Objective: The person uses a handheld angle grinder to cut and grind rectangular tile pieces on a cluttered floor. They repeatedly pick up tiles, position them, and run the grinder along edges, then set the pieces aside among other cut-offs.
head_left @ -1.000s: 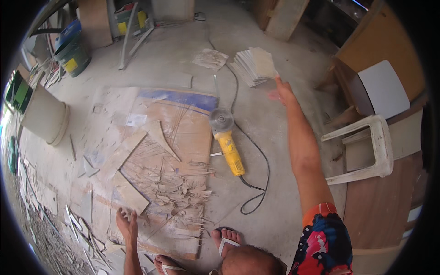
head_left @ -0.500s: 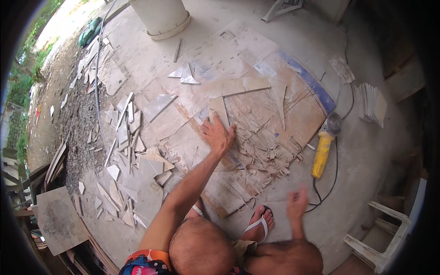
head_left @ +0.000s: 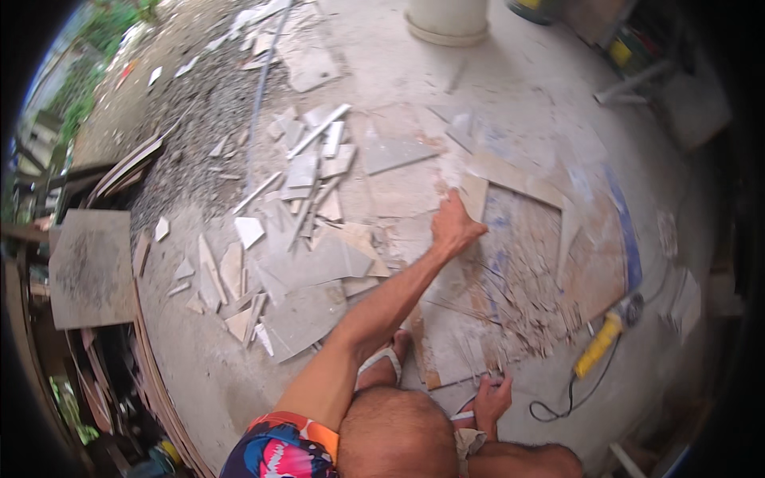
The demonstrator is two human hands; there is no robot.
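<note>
My left hand [head_left: 457, 226] is closed on the lower end of an L-shaped piece of beige tile [head_left: 522, 178], its thumb apart on the near side. This cut tile lies flat on a dusty worn board [head_left: 446, 350]. Thin tile slivers [head_left: 526, 307] are heaped inside the tile's angle. By the board's near edge, next to my foot, my right hand [head_left: 492, 405] has its fingers curled together. Whatever they pinch is too small and blurred to make out. A yellow angle grinder [head_left: 599, 346] rests on the floor to the right, with its disc end pointing away.
Many broken tile pieces [head_left: 303, 191] lie piled on the left, with a larger grey tile [head_left: 303, 315] nearer me. A white bucket [head_left: 448, 22] stands at the back. The grinder's black cord [head_left: 550, 416] loops on the floor. Blurred stacked tiles [head_left: 681, 299] stand far right.
My view has swung left, so the scene sits farther right. My right hand has come from near the grinder to the board's near edge. The left stays at the L-shaped tile.
</note>
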